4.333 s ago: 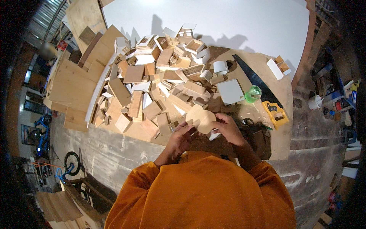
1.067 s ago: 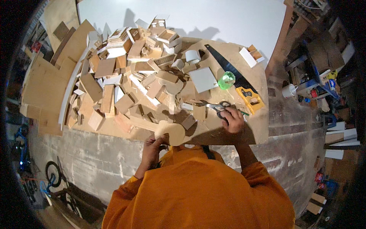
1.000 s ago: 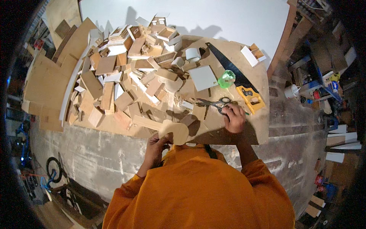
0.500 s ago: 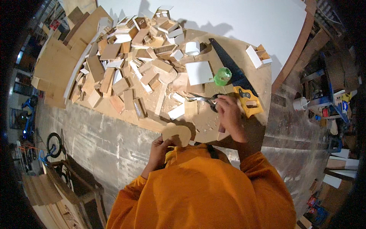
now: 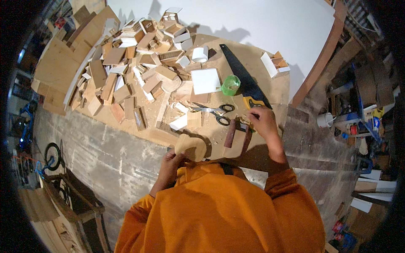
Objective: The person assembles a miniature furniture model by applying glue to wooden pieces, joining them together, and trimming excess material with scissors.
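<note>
My left hand (image 5: pixel 171 162) pinches the edge of a flat, rounded piece of light wood (image 5: pixel 190 147) at the near edge of the table. To the right, my right hand (image 5: pixel 265 122) is closed, its fingertips bent together just over the yellow handle (image 5: pixel 253 102) of a hand saw (image 5: pixel 241 69). The hand covers part of that handle, and what the fingers grip, if anything, is hidden. Scissors (image 5: pixel 213 110) with black handles lie apart on the table, left of this hand. Beside them is a dark reddish-brown wooden piece (image 5: pixel 230 134).
Many wood offcuts (image 5: pixel 122 71) are heaped on the table's left. A green translucent cup (image 5: pixel 230 85), a white roll (image 5: pixel 200 55) and a white square piece (image 5: pixel 206 81) stand or lie mid-table. A small open box-like piece (image 5: pixel 275 64) lies far right.
My right hand has left the scissors and moved right, toward the saw's handle. The scissors now lie free. My left hand still holds the rounded wood. The whole view has shifted slightly.
</note>
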Motion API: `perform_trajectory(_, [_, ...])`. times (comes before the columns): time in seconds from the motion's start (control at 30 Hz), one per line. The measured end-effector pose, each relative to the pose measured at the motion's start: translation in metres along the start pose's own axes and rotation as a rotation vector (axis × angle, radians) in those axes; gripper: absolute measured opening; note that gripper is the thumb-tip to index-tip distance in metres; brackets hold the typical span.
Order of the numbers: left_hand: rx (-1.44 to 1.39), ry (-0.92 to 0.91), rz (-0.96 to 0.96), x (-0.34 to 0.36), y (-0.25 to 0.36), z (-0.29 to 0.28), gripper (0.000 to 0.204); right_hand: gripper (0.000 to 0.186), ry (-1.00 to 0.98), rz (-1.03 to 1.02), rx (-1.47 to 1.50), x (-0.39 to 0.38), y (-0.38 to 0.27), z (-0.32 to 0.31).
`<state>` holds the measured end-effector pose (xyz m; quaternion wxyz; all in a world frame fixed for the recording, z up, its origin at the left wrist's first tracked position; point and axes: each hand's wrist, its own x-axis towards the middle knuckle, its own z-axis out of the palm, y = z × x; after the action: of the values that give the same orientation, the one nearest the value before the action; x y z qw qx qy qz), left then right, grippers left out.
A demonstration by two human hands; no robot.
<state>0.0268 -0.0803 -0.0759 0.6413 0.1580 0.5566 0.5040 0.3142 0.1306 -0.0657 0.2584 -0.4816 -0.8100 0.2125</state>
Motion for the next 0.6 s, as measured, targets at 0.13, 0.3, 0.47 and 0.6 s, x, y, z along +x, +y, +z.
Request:
perform_trajectory(0.13, [-0.026,-0.029,0.004,0.011,0.003,0.008,0.023,0.009,-0.069,0.013,0.059,0.015,-0.024,0.016])
perform_trajectory(0.3, [-0.095,-0.076,-0.025,0.02,0.006,0.016,0.025,0.006,-0.352,0.015,-0.468,0.011,-0.022,0.014])
perform_trajectory(0.47, [-0.049,-0.067,0.052,0.023,-0.008,0.008,0.026,0.004,-0.417,0.028,-0.331,-0.009,-0.007,0.006])
perform_trajectory(0.6, [-0.024,-0.058,0.102,0.022,-0.002,0.014,0.025,0.009,-0.44,0.123,-0.277,-0.005,-0.02,0.002])
